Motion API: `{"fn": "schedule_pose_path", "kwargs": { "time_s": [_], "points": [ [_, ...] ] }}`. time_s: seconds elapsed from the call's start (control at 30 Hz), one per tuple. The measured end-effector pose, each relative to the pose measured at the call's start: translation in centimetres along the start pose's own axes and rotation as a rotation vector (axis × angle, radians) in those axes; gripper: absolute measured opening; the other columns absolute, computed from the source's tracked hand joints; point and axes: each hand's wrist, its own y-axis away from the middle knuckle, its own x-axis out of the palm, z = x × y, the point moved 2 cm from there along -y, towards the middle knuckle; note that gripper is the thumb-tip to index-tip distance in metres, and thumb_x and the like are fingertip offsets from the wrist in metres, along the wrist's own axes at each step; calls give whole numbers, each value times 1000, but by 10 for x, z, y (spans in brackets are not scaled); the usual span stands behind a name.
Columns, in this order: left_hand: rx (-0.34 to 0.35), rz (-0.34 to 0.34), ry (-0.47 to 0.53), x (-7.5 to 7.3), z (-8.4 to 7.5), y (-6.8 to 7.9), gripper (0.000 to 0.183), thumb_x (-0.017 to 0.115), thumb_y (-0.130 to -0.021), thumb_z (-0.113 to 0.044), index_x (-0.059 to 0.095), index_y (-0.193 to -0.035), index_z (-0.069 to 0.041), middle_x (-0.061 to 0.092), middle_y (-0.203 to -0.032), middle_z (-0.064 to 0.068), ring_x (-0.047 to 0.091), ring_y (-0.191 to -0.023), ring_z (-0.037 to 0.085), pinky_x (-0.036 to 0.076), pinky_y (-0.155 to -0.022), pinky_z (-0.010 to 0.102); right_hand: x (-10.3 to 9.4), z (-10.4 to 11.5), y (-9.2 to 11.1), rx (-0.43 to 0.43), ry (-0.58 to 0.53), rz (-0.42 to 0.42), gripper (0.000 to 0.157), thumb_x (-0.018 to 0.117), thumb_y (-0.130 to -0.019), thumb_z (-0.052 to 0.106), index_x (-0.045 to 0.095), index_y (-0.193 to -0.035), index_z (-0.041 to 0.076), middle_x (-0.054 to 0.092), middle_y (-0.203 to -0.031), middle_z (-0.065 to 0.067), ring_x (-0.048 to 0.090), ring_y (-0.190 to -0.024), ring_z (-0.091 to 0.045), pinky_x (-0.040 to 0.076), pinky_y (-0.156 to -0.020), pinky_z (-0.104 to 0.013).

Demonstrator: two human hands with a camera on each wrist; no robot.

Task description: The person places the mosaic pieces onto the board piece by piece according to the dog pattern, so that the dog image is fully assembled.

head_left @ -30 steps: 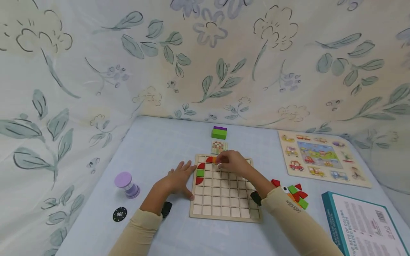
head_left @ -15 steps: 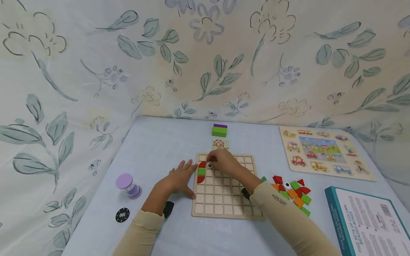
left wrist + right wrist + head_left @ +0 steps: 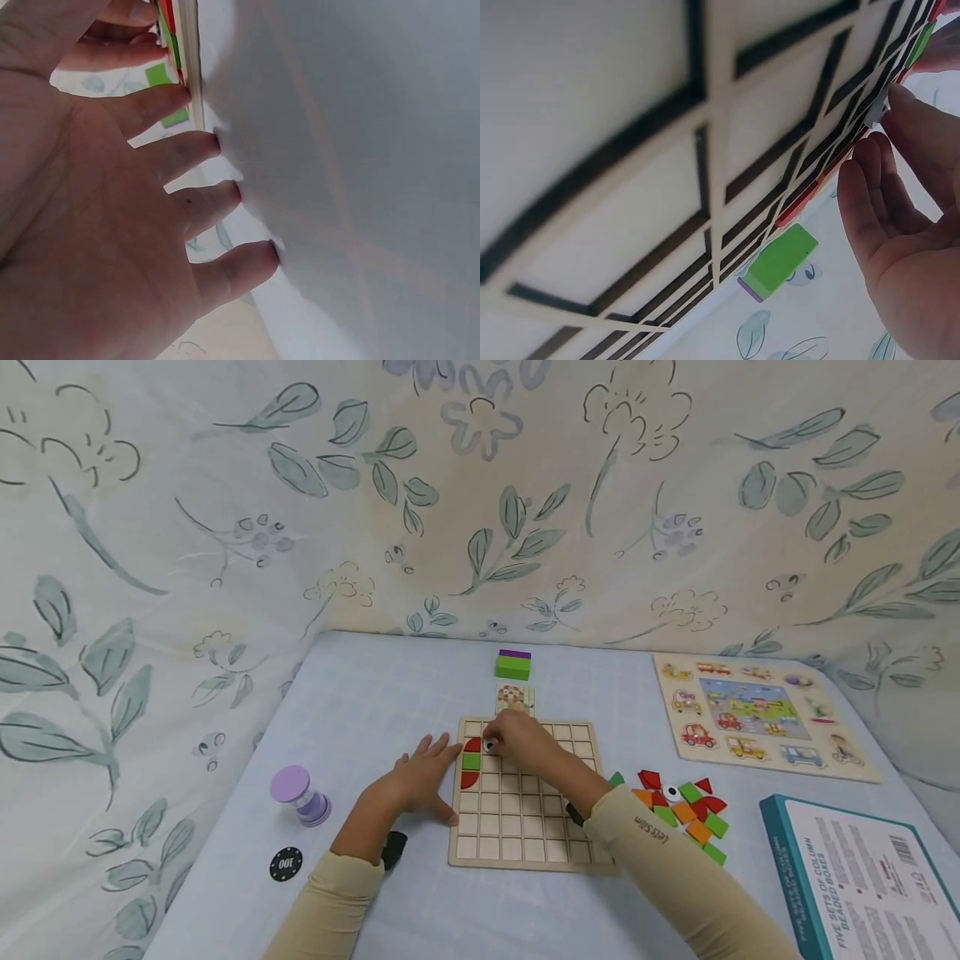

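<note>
A wooden grid board [image 3: 510, 829] lies on the table. My right hand [image 3: 522, 743] is over its upper left, pinching a white eye tile [image 3: 490, 746] with a black pupil between thumb and fingers. In the right wrist view the eye tile [image 3: 876, 110] sits right at a cell. My left hand [image 3: 421, 782] lies spread at the board's left edge, fingertips down on the tablecloth and thumb at the rim. A red tile [image 3: 472, 745], a green tile [image 3: 471, 762] and another red one fill cells of the left column. Top-row red [image 3: 796, 204] and orange tiles are behind my right hand in the head view.
Loose red, green, orange and eye tiles [image 3: 684, 812] lie right of the board. A picture card [image 3: 513, 697] and green block [image 3: 513, 667] stand behind it. Vehicle puzzle [image 3: 701, 752] and teal-edged box [image 3: 862, 877] are right; purple sand timer [image 3: 302, 795] and black "100" chip [image 3: 286, 864] left.
My right hand has moved left along the board with the eye tile, to a cell beside the left column. The left hand stays put. The head view has shifted slightly, showing more loose tiles.
</note>
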Motion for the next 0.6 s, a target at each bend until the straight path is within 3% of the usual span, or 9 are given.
{"fn": "schedule_pose_path", "kwargs": {
  "time_s": [0.37, 0.6],
  "points": [
    [-1, 20, 1, 6, -3, -5, 108, 85, -55, -39, 25, -144, -21, 11, -152, 4, 2, -139, 29, 13, -106, 59, -4, -4, 11, 27, -50, 1, 18, 63, -84, 10, 69, -101, 10, 66, -93, 1, 58, -85, -10, 49, -73, -26],
    [-24, 0, -11, 3, 1, -6, 109, 85, -55, -39, 25, -143, -20, 12, -152, 5, 2, -139, 30, 13, -106, 59, -50, -25, 38, 70, -108, -47, 19, 59, -87, 9, 67, -104, 5, 65, -94, -3, 58, -83, -14, 50, -71, -29]
  ]
}}
